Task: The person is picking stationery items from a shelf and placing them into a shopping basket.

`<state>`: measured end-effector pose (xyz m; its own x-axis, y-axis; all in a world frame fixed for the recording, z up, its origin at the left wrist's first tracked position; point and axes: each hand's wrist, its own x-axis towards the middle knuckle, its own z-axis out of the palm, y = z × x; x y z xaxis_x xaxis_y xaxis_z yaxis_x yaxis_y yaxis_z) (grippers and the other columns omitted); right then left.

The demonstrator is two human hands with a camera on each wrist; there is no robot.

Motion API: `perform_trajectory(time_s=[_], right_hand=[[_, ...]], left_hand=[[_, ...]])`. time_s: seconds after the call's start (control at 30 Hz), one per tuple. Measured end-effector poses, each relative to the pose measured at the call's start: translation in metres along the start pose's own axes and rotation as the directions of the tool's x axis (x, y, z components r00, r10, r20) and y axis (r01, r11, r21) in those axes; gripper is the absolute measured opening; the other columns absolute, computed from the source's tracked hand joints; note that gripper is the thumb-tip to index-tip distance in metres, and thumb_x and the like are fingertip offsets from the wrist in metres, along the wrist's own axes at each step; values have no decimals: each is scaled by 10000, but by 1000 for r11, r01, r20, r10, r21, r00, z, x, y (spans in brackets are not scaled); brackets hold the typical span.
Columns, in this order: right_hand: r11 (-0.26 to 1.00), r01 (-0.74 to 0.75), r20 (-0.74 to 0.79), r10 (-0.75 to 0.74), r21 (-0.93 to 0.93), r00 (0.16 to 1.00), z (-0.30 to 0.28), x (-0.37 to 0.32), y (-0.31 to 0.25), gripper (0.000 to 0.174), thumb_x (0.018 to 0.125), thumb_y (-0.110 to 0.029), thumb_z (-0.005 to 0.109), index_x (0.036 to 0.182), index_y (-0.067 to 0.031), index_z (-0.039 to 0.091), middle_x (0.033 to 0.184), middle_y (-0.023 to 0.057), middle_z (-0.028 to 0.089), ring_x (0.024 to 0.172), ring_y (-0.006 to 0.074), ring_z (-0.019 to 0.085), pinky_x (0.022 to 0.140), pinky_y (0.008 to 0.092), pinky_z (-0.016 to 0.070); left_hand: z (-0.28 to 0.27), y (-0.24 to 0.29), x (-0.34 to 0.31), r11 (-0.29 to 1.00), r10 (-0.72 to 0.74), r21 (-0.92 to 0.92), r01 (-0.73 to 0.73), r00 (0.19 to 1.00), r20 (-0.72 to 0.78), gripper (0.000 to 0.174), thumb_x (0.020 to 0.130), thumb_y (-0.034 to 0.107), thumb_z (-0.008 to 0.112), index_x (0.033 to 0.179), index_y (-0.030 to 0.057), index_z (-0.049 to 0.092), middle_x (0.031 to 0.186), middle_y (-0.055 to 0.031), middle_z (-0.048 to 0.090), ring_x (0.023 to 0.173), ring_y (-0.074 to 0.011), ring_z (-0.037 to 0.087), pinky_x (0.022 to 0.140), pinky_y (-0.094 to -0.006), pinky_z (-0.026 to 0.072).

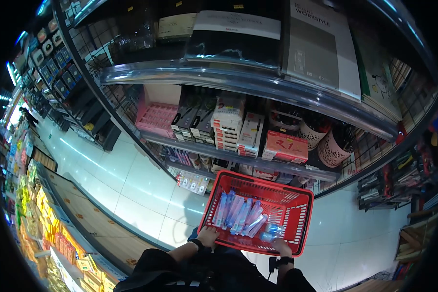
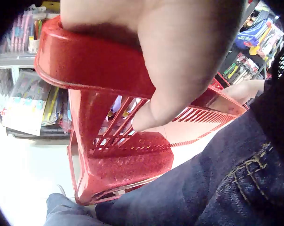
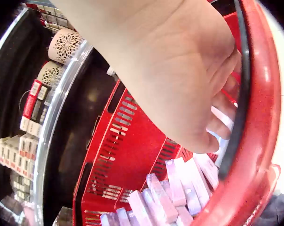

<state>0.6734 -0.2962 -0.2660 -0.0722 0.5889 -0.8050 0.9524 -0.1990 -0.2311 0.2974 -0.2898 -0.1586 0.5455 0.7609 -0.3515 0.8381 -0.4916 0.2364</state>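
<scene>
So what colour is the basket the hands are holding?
The basket is red; the head view shows it best.

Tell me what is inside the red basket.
The red basket holds a loose pile of slim blue and pink packets. The right hand at the near rim covers some, and whatever lies beneath the pile is hidden.

The basket (image 1: 299,214) is red plastic, glossy and finely speckled. The packets (image 1: 241,216) inside look like shiny film. The shelf edge (image 1: 238,80) is polished metal, the floor (image 1: 131,180) glossy tile, the jeans (image 2: 226,188) dark matt denim.
</scene>
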Motion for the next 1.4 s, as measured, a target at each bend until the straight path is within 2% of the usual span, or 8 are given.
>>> perform_trajectory(time_s=[0.17,0.47,0.67,0.87,1.0,1.2,1.23,1.4], right_hand=[[999,-44,-570,51,27,820,4,-84,-73,274,755,-326,478,853,-113,620,806,129,623,786,298,594,718,428,456],[990,-55,-722,133,130,679,-5,-101,-95,180,694,-252,517,725,-115,629,632,137,601,596,306,595,580,416,475],[970,-150,-621,236,189,748,-7,-100,-95,212,708,-287,492,766,-135,628,709,136,611,697,315,593,662,422,463],[920,122,-797,249,372,550,2,-93,-95,160,715,-197,504,723,-85,619,706,133,605,718,304,579,665,409,444],[915,236,-862,188,328,471,16,-102,-109,91,691,-111,533,691,-57,606,675,117,583,701,295,548,695,388,429],[901,327,-896,130,286,425,22,-127,-130,104,659,-55,512,708,-36,602,755,162,564,762,334,513,712,400,418],[907,320,-897,123,275,425,23,-129,-131,108,659,-52,511,712,-37,603,757,161,565,765,334,512,717,401,417],[914,244,-858,174,323,483,29,-136,-137,100,667,-54,519,708,-71,609,770,131,579,797,319,519,740,392,419]], left_hand=[[8,-9,8,999,26,-35,-22,994,105,503,683,379,563,1102,109,500,962,-97,535,945,-277,498,824,-432,341],[-54,-23,47,865,268,-496,-78,907,324,308,746,291,539,911,33,578,825,-168,600,821,-299,579,720,-381,449],[-212,-28,65,731,118,-545,-412,862,-494,123,748,110,503,832,34,550,771,-148,568,727,-281,566,645,-348,444],[-334,-65,71,833,-239,-332,-443,254,-937,193,704,25,549,890,6,500,846,-111,476,749,-221,498,657,-305,413],[-364,-85,90,957,-71,-143,-252,274,-959,571,683,206,649,1162,26,394,1013,-206,443,923,-363,439,814,-404,366],[-388,-68,94,936,-59,-264,-231,640,-766,713,664,313,667,1249,64,346,1079,-278,425,985,-411,444,854,-425,378],[-384,-67,100,994,58,5,-112,469,-881,656,657,319,662,1216,92,404,1106,-237,430,1013,-395,431,850,-426,388],[-375,-66,109,998,-1,-31,-46,544,-839,626,601,276,701,1147,87,461,1114,-141,451,1053,-352,400,810,-430,402]])
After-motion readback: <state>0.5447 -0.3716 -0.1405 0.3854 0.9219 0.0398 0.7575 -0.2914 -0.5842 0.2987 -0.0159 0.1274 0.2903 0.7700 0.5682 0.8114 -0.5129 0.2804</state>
